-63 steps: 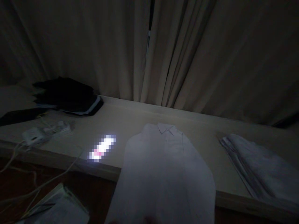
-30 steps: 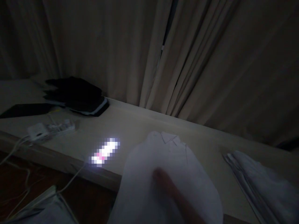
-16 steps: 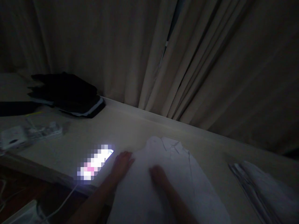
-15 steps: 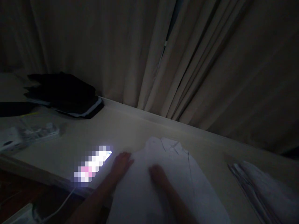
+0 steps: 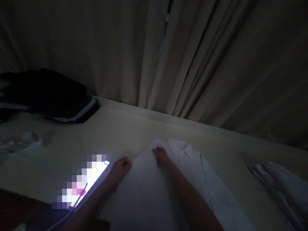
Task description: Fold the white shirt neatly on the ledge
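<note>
Head view: the left hand (image 5: 121,166), curled at the pale collared cotton shirt (image 5: 149,189)'s edge, and the right hand (image 5: 160,154), fingers together near its collar, could nudge the glowing phone (image 5: 83,183) beside the left fingers; folded dark clothes (image 5: 48,96) lie beyond.

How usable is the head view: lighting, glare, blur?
Head view: very dim; the glowing, pixelated phone screen is the only bright spot, blown out. The white collared shirt and both hands, left hand and right hand, are readable but soft. The dark folded clothes pile is nearly lost in shadow.
</note>
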{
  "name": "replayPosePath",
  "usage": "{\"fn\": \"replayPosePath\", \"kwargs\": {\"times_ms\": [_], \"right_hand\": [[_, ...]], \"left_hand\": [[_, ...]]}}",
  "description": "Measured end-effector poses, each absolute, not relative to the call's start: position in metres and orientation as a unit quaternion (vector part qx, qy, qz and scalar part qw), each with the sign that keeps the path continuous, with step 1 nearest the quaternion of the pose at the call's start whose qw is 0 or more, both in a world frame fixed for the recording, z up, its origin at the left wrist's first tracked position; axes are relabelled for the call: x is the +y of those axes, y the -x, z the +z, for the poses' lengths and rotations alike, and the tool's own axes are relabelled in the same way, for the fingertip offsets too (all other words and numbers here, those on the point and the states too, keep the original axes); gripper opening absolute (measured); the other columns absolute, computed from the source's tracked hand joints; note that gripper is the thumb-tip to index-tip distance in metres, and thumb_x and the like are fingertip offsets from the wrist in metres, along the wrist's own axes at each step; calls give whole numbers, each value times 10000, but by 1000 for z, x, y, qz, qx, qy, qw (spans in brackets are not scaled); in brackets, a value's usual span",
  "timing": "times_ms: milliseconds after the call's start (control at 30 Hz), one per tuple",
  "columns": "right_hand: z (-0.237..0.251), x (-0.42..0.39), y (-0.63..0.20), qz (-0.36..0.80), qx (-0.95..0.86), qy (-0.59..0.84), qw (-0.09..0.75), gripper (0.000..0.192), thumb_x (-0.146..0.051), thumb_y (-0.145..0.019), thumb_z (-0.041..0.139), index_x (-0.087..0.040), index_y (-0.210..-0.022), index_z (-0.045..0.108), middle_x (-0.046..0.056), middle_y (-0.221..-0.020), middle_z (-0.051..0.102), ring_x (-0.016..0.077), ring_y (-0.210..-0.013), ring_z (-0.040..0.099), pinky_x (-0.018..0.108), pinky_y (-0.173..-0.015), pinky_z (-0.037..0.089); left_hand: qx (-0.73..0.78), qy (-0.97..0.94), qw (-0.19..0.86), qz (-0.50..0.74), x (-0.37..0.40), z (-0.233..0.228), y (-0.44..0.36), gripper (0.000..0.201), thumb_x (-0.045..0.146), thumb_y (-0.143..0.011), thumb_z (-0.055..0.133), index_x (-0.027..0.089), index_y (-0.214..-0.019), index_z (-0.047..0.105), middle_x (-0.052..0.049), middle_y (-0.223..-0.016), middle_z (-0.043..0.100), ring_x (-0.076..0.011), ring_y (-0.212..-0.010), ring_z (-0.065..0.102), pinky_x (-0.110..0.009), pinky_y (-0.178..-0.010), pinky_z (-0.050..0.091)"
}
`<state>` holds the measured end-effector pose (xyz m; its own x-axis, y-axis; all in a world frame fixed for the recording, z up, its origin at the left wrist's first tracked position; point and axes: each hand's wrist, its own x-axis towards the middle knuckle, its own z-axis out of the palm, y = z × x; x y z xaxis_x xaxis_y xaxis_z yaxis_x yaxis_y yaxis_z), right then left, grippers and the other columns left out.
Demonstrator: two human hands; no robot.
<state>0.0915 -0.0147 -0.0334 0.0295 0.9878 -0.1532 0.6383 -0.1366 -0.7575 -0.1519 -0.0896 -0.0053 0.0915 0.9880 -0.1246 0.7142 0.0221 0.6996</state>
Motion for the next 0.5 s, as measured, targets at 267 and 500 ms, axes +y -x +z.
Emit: {"fn": "replayPosePath", "kwargs": {"times_ms": [267, 500], "right_hand": [[-30, 35, -77, 349, -535, 696, 328, 239, -230, -765, 515, -158, -961, 630, 75, -909, 679, 152, -785, 607, 260, -690, 474], [-35, 50, -74, 320, -537, 704, 336, 254, -111, -684, 529, -164, -919, 611, 48, -834, 660, 136, -721, 588, 261, -684, 472]], "left_hand": [[647, -595, 401, 260, -92, -16, 172, 303, 463, -756, 483, 189, -723, 607, -49, -698, 650, -183, -658, 579, -296, -596, 417], [622, -632, 421, 190, -95, -20, 186, 384, 548, -748, 490, 202, -694, 647, -62, -717, 672, -215, -682, 612, -334, -645, 441]]}}
